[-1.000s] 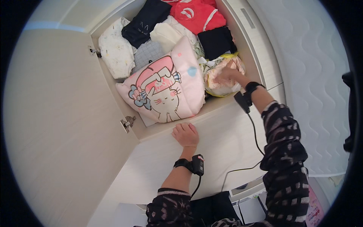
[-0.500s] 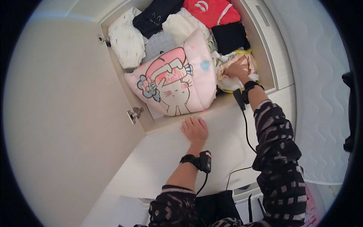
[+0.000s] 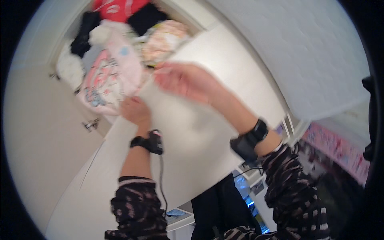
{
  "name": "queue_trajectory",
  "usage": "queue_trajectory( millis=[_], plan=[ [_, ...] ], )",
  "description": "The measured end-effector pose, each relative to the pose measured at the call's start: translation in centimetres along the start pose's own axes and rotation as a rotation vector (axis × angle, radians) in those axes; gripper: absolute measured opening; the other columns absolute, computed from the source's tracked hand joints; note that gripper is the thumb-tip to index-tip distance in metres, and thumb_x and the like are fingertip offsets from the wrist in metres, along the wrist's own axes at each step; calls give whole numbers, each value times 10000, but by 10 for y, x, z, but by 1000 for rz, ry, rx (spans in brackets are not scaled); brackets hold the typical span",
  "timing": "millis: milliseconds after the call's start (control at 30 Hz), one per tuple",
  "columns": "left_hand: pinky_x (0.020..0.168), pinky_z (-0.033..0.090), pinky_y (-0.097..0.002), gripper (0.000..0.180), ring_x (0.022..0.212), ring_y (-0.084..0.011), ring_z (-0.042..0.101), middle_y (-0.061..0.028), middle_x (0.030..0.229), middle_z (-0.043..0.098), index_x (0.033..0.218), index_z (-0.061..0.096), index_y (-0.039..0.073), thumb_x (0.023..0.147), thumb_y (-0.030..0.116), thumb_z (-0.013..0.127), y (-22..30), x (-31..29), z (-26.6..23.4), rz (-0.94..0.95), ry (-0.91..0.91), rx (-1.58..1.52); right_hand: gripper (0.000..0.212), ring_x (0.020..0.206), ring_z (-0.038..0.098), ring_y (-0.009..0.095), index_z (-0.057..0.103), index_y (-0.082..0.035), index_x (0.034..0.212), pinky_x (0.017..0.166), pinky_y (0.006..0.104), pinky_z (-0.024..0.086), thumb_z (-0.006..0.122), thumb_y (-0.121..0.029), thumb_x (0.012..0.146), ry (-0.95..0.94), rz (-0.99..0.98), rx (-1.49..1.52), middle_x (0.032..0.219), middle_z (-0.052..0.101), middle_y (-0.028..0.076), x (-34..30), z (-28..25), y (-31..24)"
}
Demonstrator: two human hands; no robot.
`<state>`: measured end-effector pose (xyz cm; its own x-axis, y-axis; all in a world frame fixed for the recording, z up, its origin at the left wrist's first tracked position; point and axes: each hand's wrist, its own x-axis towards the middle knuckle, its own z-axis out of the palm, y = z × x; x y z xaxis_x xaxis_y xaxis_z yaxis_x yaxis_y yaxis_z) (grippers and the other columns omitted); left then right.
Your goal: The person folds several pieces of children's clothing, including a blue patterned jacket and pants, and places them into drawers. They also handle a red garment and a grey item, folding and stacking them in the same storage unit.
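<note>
My left hand (image 3: 136,111) lies at the front edge of the storage compartment, its fingertips beside a puffy pink folded cloth (image 3: 126,66) with a cartoon animal on it. The fingers look laid out, with nothing seen in them. Over the white panel (image 3: 192,148) hangs my right hand (image 3: 184,82), raised and smeared by motion. Its fingers are bent, and whether they hold anything cannot be made out. Just beyond them sits a peach-patterned cloth bundle (image 3: 166,42) in the compartment's corner. Both wrists carry black strapped devices with cables.
Further back are a red garment (image 3: 120,9), black folded cloth (image 3: 146,19), a dark garment (image 3: 86,34) and a white patterned one (image 3: 70,66). A pale hinged door (image 3: 44,132) stands on the left. A white quilted mattress (image 3: 304,52) borders the right side.
My right hand has come out of the peach bundle and back over the white panel. The whole view has turned and shifted, with the compartment now further left. My left hand stays by its edge.
</note>
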<state>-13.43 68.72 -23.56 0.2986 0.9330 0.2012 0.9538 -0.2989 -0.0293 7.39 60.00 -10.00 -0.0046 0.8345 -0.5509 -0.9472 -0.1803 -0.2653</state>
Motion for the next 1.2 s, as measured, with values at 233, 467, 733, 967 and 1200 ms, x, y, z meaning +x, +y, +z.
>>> queue_trajectory(
  millis=[233, 467, 733, 967, 1200],
  plan=[
    [765, 453, -448, 363, 887, -357, 572, -181, 946, 591, 953, 565, 16, 894, 350, 436, 6, 15, -18, 124, -277, 241, 183, 878, 588, 155, 585, -46, 1003, 805, 278, 486, 566, -176, 875, 575, 194, 662, 961, 615, 46, -297, -50, 156],
    [918, 388, -428, 508, 1120, -368, 448, -223, 1182, 477, 1231, 423, -25, 865, 308, 538, 48, -77, -81, 338, -337, -108, 113, 739, 575, 118, 605, -40, 922, 658, 244, 493, 583, -134, 863, 804, -265, 1010, 825, 608, 31, -464, -110, 234],
    [697, 467, -293, 363, 782, -168, 551, -109, 1023, 553, 1164, 486, 7, 824, 91, 582, 187, -362, -154, 551, -898, -1003, 109, 726, 581, 126, 603, -35, 941, 672, 250, 503, 563, -113, 876, 546, -417, 1224, 820, 614, 33, -526, -107, 253],
    [559, 516, -314, 241, 665, -198, 622, -73, 838, 588, 1059, 502, 55, 853, 169, 554, 222, -534, -209, 55, -1765, -796, 111, 706, 572, 123, 597, -31, 929, 658, 237, 495, 525, -109, 898, 472, -501, 1394, 799, 596, 33, -591, -146, 305],
    [589, 517, -317, 247, 683, -176, 604, -57, 820, 590, 1015, 557, 73, 853, 259, 567, 175, -604, -220, -207, -1799, -447, 103, 695, 562, 119, 592, -31, 913, 653, 229, 488, 529, -110, 892, 408, -436, 1527, 785, 584, 28, -667, -220, 342]
  ],
)
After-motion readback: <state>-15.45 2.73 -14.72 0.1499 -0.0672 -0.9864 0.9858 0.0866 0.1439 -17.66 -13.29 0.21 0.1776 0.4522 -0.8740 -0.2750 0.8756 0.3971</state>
